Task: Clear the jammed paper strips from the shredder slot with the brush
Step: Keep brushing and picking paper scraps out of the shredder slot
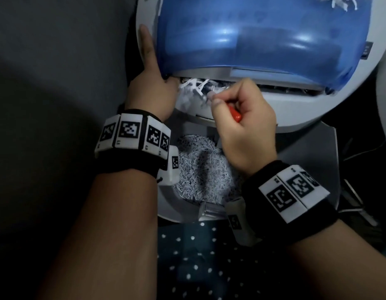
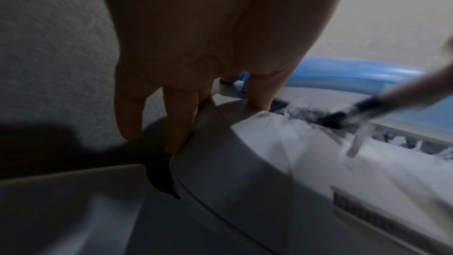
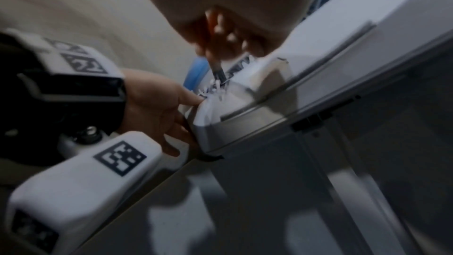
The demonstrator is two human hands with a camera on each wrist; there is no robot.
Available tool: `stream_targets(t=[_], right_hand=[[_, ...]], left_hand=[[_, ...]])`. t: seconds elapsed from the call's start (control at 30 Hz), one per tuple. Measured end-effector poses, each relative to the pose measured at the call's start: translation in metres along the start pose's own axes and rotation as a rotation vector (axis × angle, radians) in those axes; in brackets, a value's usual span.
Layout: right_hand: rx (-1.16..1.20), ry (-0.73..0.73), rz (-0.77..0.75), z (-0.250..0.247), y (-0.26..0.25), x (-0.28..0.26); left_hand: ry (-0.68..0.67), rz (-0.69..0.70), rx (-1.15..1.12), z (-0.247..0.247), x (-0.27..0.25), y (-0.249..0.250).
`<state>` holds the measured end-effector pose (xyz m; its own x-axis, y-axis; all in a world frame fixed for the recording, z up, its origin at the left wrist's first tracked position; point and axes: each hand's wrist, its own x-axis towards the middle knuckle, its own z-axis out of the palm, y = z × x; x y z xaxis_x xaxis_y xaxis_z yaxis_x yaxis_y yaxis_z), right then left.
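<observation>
— While my left hand (image 1: 152, 83) rests flat with straight fingers on the shredder (image 1: 296, 109), what is the right doing?

— My right hand (image 1: 241, 122) pinches the brush (image 1: 235, 113); its dark bristles touch the paper strips (image 1: 196, 85) in the slot (image 1: 274, 86), just beside my left thumb.

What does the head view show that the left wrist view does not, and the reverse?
Head only: the bin of shredded paper below the shredder, the brush's red handle in the right hand, both wristbands. Left wrist only: the dark bristles at the slot, left fingers on the shredder's edge. Both: blue cover, jammed strips.
</observation>
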<state>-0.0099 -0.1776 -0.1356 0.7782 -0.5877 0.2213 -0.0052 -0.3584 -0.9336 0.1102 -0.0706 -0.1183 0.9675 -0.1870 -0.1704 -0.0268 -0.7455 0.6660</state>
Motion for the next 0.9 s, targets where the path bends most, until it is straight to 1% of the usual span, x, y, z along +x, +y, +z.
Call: stream_targets(t=[0.13,0.33,0.47,0.53,0.57,0.63,0.7,0.73,0.8,0.87,0.9], right_hand=[[0.134,0.142,0.006,-0.018,-0.004,0.0],[0.029,0.346,0.074,-0.051,0.006,0.005],[-0.011,0.497,0.132,-0.058,0.018,0.008],[-0.028,0.51,0.141,-0.055,0.026,0.012],[-0.049,0.491,0.139,-0.052,0.03,0.014],[-0.095,0.413,0.119,-0.043,0.036,0.015],[-0.091,0.32,0.138,-0.034,0.036,0.015],[-0.068,0.314,0.159,-0.033,0.035,0.016],[0.001,0.386,0.183,-0.037,0.037,0.018],[0.013,0.473,0.169,-0.041,0.038,0.021],[-0.004,0.477,0.149,-0.04,0.038,0.02]], left_hand=[[-0.01,0.0,-0.01,0.0,0.001,-0.001],[-0.006,-0.017,-0.012,0.001,0.001,0.0],[0.009,-0.027,-0.01,0.002,0.001,0.001],[0.016,-0.024,-0.008,0.002,0.002,0.001],[0.015,-0.024,-0.007,0.002,0.002,0.001],[0.011,-0.02,-0.008,0.002,0.002,0.0],[0.015,-0.015,-0.014,0.002,0.002,0.0],[0.015,-0.015,-0.011,0.002,0.002,0.0],[0.015,-0.017,0.0,0.002,0.001,0.001],[0.017,-0.016,0.003,0.002,0.001,0.002],[0.016,-0.014,0.003,0.002,0.001,0.002]])
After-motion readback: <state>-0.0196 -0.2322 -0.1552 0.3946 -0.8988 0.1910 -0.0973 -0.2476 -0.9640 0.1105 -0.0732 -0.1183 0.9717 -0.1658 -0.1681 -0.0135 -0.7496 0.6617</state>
